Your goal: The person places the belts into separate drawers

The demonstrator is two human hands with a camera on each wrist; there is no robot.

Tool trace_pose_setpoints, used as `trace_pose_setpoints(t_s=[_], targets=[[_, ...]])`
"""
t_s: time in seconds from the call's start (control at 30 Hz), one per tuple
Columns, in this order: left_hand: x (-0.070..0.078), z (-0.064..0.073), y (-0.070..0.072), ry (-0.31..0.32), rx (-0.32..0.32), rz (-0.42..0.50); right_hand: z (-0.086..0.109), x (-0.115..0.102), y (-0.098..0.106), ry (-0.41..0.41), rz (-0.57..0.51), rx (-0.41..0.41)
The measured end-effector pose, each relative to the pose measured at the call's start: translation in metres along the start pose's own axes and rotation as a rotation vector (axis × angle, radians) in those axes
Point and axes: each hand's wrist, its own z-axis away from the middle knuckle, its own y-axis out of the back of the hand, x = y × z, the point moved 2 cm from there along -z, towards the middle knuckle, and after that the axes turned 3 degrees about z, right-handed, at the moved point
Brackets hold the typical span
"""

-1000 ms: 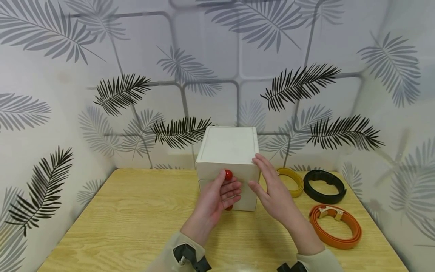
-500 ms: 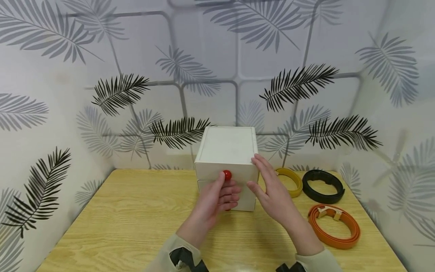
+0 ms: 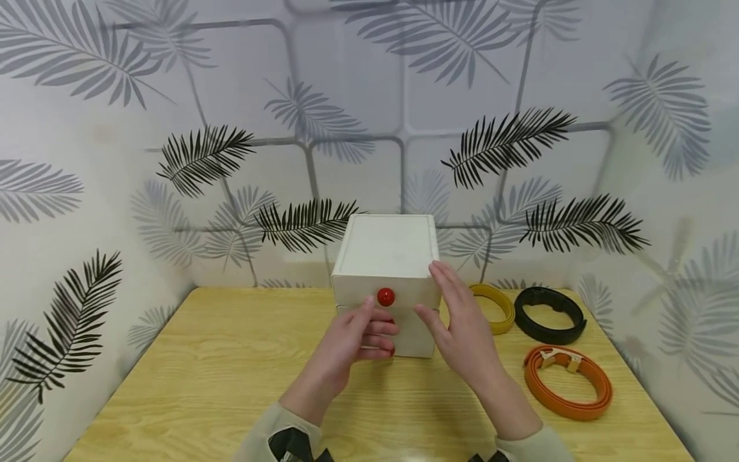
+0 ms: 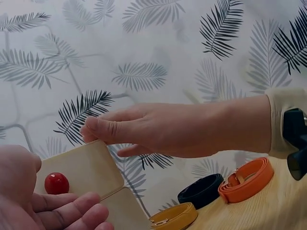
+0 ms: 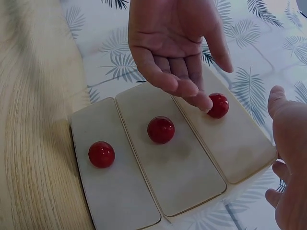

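A white chest of drawers (image 3: 392,244) stands at the middle of the table, its three drawer fronts closed. Each front bears a round red knob, seen in the right wrist view as the top knob (image 5: 218,105), middle knob (image 5: 160,130) and bottom knob (image 5: 101,154). My left hand (image 3: 337,340) is in front of the chest with loosely bent fingers, holding nothing; it partly covers the lower knobs in the head view. My right hand (image 3: 464,327) rests its fingertips at the chest's upper right edge, thumb apart from the fingers.
Right of the chest, coiled belts lie on the wooden table (image 3: 231,372): a yellow belt (image 3: 501,311), a black belt (image 3: 548,316) and an orange belt (image 3: 568,383) with a metal buckle. A leaf-patterned wall covering (image 3: 358,167) stands behind and at both sides.
My left hand has moved left and slightly down, its thumb leaving the top knob, which now shows whole. My right hand has stayed at the chest's edge, its thumb slightly further inward.
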Motion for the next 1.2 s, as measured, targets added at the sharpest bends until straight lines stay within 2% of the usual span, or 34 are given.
trace_pose_setpoints(t_s=[0.27,0.43,0.73,0.9,1.2], targets=[[-0.007,-0.016,-0.009,0.045,0.004,0.163,-0.002,0.001,-0.002,-0.021,-0.001,-0.028],[-0.008,-0.021,-0.013,0.047,0.053,0.238,-0.003,0.003,-0.001,-0.024,-0.022,-0.043],[-0.013,-0.021,-0.018,0.040,0.116,0.260,-0.003,0.008,0.002,-0.035,-0.059,-0.097],[-0.013,-0.020,-0.019,0.037,0.112,0.266,-0.005,0.008,0.007,-0.024,-0.082,-0.117],[-0.013,-0.008,-0.020,0.030,0.092,0.286,-0.011,0.008,0.022,-0.027,-0.088,-0.215]])
